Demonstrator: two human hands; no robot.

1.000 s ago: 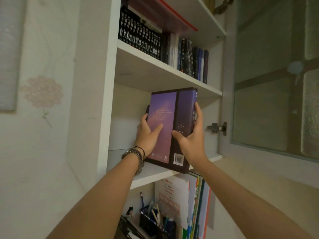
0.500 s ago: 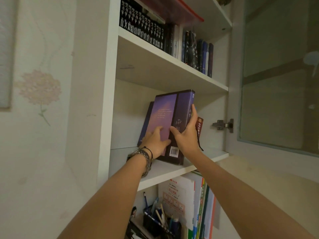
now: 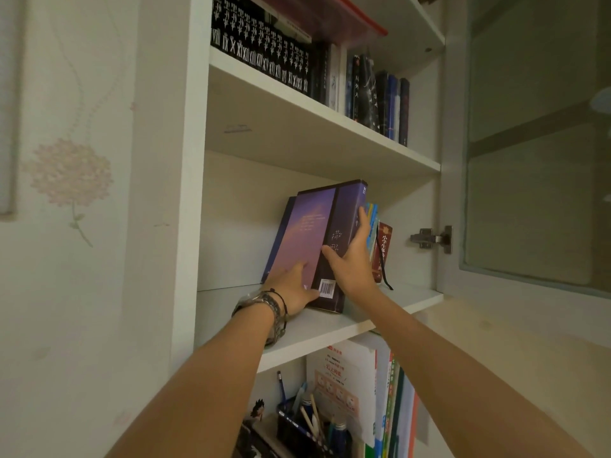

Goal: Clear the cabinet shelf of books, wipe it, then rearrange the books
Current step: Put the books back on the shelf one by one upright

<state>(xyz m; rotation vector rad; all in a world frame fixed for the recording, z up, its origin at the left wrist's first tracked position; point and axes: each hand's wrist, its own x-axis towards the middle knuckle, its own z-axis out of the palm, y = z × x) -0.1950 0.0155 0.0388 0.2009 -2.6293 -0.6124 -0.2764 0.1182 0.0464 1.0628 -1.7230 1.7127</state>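
A thick purple book [image 3: 310, 233] stands tilted on the white middle shelf [image 3: 317, 328], spine toward me, leaning left. My left hand [image 3: 292, 289] presses flat against the lower part of its cover. My right hand [image 3: 352, 259] grips the spine, thumb on the front, fingers slipped along the right side. A dark blue book [image 3: 279, 239] leans behind it on the left. Thin blue and yellow books [image 3: 373, 219] and a red book [image 3: 384, 246] with a black ribbon stand just to the right.
The shelf above holds a row of black volumes [image 3: 264, 51] and dark books [image 3: 380, 94]. The glass cabinet door [image 3: 535, 160] hangs open at right on its hinge [image 3: 429, 239]. Below are workbooks [image 3: 380, 391] and a pen holder [image 3: 297, 421].
The purple book has gone from the shelf's front edge deeper in, beside the other books. My left hand slid down its cover to the bottom.
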